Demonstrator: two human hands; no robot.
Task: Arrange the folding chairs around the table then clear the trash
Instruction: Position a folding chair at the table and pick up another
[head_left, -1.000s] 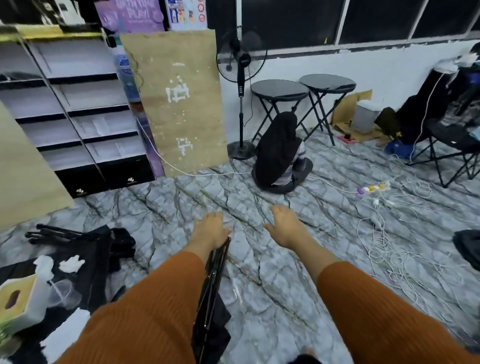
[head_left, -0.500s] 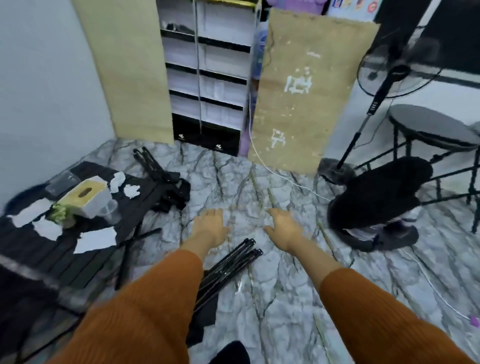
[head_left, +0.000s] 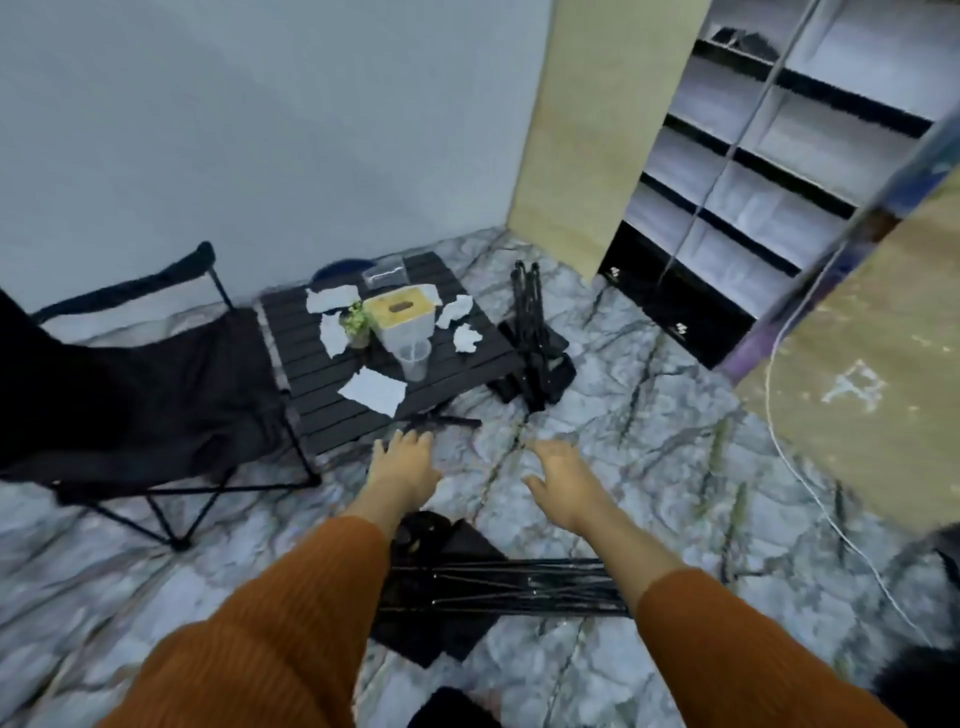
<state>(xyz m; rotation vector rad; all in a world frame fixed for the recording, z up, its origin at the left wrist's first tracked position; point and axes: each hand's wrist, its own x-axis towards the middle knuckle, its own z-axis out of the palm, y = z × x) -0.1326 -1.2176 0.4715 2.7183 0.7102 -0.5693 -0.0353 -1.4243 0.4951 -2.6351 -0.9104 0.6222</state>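
Hands out front, both empty; left hand palm down with fingers loosely spread, just short of the near edge of the table; right hand also palm down, fingers parted and slightly curled, hovering over marble-patterned floor (grey with dark veins, glossy). Ribbed orange sleeves on both arms.

Table low, black, slatted top, square; on it torn white paper scraps, flat and crumpled, scattered round a yellow-topped tissue box; small green plant beside the box; clear plastic cup upright in front of it; second clear container at the far edge, blurred.

Folding chairs: one opened chair left of the table, black fabric sling on thin crossed tube legs, touching or nearly touching the table's side; one folded chair right of the table, a bundle of black rods with fabric, lying on the floor against the table corner; another folded chair lying crosswise beneath the forearms, rods parallel, black cloth bunched under it.

Behind: plain pale wall; beige board leaning in the corner; black-framed shelving with white compartments; white cable trailing across the floor at right.
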